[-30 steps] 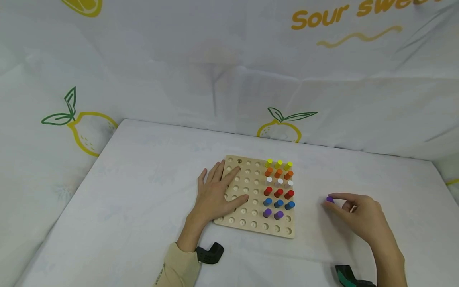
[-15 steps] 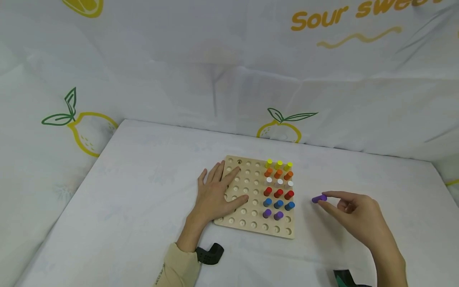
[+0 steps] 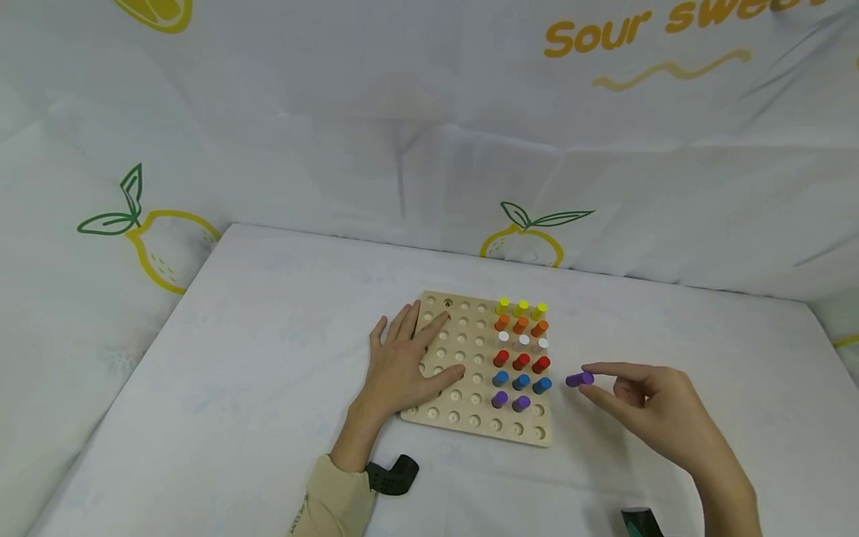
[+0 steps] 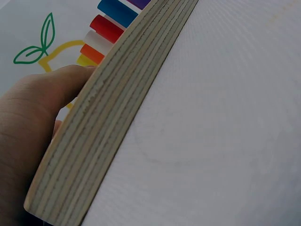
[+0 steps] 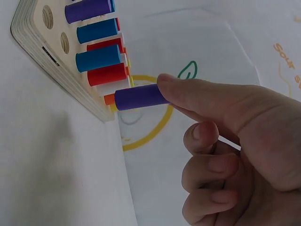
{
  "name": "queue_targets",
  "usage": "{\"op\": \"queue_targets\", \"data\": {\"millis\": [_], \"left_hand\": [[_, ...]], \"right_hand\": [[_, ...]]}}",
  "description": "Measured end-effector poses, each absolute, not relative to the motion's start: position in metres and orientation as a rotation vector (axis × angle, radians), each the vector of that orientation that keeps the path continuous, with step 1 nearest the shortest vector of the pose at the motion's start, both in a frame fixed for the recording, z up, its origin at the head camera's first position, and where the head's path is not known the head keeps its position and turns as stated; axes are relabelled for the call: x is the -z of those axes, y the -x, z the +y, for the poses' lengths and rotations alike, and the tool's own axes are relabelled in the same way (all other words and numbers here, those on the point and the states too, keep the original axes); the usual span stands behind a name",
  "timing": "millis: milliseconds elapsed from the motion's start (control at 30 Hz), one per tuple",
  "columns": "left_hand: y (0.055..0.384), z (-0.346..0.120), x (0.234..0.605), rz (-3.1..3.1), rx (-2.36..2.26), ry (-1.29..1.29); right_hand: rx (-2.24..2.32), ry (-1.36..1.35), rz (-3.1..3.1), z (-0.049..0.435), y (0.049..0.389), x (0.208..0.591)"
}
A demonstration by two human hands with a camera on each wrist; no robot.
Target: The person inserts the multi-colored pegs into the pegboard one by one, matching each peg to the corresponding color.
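My right hand point(image 3: 654, 403) pinches a purple peg point(image 3: 579, 380) by one end between thumb and forefinger, just right of a wooden pegboard point(image 3: 466, 436). In the right wrist view the purple peg point(image 5: 141, 97) points toward the board, its free end bare, the other fingers curled beneath. My left hand point(image 3: 403, 365) lies spread over the board's left side, fingers straight, covering some holes. On the board's right stand rows of three pegs: yellow point(image 3: 523, 307), orange point(image 3: 520, 325), white point(image 3: 523, 341), red point(image 3: 521, 361) and blue point(image 3: 521, 382). Two purple pegs point(image 3: 499, 400) stand in the row below.
A white cloth point(image 3: 282, 388) covers the table, and a lemon-print backdrop point(image 3: 403, 171) rises behind it. Several bare holes point(image 3: 475, 420) line the board's near edge. Black wrist devices point(image 3: 393, 475) show near each forearm.
My right hand has moved left toward the board with the purple peg, and more of the peg now shows beyond the fingertips. The left hand and the board have stayed put.
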State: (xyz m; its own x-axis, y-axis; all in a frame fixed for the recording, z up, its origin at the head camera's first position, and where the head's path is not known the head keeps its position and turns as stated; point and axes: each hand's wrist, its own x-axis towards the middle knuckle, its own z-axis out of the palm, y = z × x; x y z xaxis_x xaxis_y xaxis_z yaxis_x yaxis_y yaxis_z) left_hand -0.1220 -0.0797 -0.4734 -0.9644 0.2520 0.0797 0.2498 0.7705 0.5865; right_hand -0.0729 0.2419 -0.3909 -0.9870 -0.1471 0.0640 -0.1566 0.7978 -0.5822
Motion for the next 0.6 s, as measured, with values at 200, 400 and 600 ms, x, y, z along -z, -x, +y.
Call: {"op": "queue_targets", "data": {"millis": [200, 400, 600], "left_hand": [[0.1220, -0.0801, 0.4734, 2.951, -0.975, -0.416], [0.1220, -0.0801, 0.4724, 2.946, -0.976, -0.407], [0.1216, -0.0795, 0.4718, 2.945, -0.978, -0.409]], "right_hand": [[-1.079, -0.423, -2.950, 0.2406, 0.0696, 0.3900], [-1.128, -0.512, -2.965, 0.2371, 0.0693, 0.3903], [-1.211, -0.603, -2.945, 0.2329, 0.0689, 0.3942]]}}
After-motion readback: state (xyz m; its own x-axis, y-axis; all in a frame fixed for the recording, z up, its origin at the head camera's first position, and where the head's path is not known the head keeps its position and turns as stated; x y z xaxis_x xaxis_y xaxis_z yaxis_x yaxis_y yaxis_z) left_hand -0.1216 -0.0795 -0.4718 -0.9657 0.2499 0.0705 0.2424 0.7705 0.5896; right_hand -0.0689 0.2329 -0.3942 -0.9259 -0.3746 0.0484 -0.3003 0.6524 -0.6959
